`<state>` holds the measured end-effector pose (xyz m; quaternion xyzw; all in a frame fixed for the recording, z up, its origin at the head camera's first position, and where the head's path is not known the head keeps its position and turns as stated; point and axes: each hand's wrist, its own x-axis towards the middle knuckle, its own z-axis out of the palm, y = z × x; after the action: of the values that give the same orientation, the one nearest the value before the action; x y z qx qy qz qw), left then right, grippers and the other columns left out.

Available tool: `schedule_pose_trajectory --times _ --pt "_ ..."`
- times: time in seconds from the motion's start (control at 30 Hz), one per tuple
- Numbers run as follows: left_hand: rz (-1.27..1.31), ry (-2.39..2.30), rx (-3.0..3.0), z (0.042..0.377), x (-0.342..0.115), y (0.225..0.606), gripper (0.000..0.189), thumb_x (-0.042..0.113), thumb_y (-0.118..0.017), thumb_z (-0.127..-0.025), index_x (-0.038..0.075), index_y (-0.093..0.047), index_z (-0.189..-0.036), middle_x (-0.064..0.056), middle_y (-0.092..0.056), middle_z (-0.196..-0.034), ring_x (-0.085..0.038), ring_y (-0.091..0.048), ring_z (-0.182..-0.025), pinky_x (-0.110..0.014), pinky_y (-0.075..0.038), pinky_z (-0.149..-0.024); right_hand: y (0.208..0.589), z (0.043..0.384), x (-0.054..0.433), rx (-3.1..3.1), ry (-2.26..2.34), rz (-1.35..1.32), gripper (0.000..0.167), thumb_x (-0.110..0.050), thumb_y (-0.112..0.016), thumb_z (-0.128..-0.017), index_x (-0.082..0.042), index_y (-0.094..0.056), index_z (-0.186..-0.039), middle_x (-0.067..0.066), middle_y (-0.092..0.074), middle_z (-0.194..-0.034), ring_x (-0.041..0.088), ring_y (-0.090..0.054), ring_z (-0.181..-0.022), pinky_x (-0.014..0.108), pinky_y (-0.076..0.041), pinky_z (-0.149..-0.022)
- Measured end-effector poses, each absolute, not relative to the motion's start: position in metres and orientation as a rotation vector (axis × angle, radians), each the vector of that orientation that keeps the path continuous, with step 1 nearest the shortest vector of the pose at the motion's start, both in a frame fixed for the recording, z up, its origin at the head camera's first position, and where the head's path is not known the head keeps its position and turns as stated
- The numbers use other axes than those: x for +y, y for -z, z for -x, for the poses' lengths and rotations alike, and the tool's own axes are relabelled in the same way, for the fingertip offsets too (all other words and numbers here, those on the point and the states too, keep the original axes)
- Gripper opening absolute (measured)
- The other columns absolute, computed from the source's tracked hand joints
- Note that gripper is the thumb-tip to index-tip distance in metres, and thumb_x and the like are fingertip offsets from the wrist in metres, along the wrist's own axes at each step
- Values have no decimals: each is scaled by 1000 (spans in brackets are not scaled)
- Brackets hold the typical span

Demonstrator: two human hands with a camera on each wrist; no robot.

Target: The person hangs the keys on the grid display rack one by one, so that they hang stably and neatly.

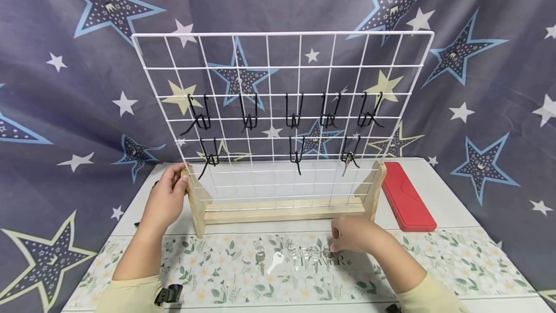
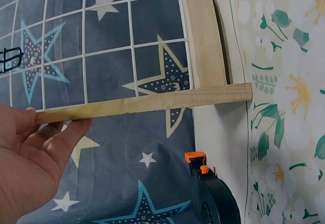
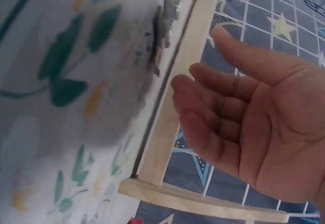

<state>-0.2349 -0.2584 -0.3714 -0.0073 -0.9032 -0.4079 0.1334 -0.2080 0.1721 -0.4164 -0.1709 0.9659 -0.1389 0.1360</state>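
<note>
keys (image 1: 306,255) in a row on desk (image 1: 460,202), lower centre of head frame. right hand (image 1: 358,233) at row's end, grip released; left hand (image 1: 167,197) grasps wooden stand (image 1: 197,206). keys probably light, stiff, slippery; pinch rings (image 1: 260,249).

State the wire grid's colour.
White; the wire grid shows best in the head view.

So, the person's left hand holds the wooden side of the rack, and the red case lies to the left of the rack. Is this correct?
Not quite: the red case lies to the right of the rack, as the head view shows. The left hand does hold the wooden side.
</note>
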Motion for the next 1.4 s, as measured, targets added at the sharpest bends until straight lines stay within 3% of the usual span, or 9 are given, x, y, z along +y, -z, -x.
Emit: schedule_pose_trajectory --times 0.2,0.47,0.73,1.0,1.23,1.4 --pt "22 1177 -2615 235 -259 372 46 29 -32 -108 10 -33 -150 -21 -48 -146 -38 -53 -127 -52 -49 -104 425 207 166 2764 308 439 30 -31 -86 -70 -16 -62 -82 -4 -59 -71 16 -53 -65 38 -51 -64" --pt "17 1167 -2618 234 -259 372 46 30 -32 -108 11 -34 -150 -20 -49 -145 -38 -55 -125 -53 -50 -103 434 210 166 2780 211 438 34 -26 -86 -68 -11 -67 -92 2 -66 -80 23 -64 -78 48 -57 -82" --pt "15 1153 -2612 233 -259 373 44 28 -33 -108 11 -35 -149 -20 -51 -143 -38 -56 -123 -53 -50 -102 439 211 169 2796 211 460 25 -22 -83 -73 -11 -64 -84 2 -63 -76 22 -61 -74 44 -56 -76" --pt "28 1153 -2599 234 -258 372 44 27 -34 -108 10 -36 -148 -20 -50 -144 -38 -57 -123 -52 -51 -101 438 211 170 2830 263 462 12 -12 -76 -78 -11 -66 -83 4 -65 -79 24 -64 -78 45 -57 -79" --pt "34 1155 -2602 235 -259 373 44 28 -34 -108 11 -36 -149 -20 -50 -144 -38 -57 -123 -52 -51 -101 437 213 167 2782 274 400 34 -29 -85 -71 -11 -64 -90 2 -63 -77 21 -60 -73 47 -56 -76" --pt "24 1152 -2606 234 -259 374 44 29 -33 -108 11 -36 -149 -20 -51 -144 -37 -57 -122 -53 -51 -101 437 213 163 2781 280 401 37 -25 -86 -67 -10 -66 -95 3 -67 -81 24 -64 -79 51 -57 -83"
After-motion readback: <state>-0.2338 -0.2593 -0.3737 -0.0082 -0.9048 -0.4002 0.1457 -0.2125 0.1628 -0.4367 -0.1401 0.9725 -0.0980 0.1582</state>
